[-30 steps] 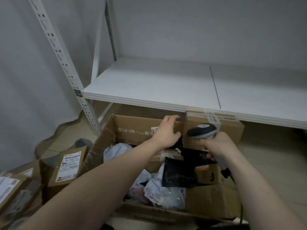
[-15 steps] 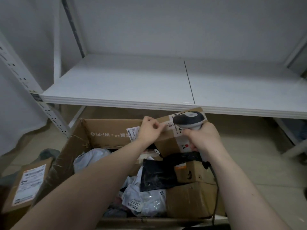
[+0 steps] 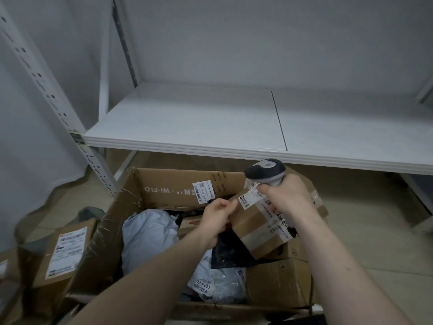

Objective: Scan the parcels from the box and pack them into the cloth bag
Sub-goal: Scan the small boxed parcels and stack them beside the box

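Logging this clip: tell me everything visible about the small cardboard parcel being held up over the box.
The small cardboard parcel is a brown box sealed with printed clear tape, bearing a white shipping label near its upper left corner. It is tilted, lifted above the contents of the big open carton. The left hand grips its left edge; the right hand, holding the scanner, overlaps its top. The scanner head sits just above the label. Its underside is hidden.
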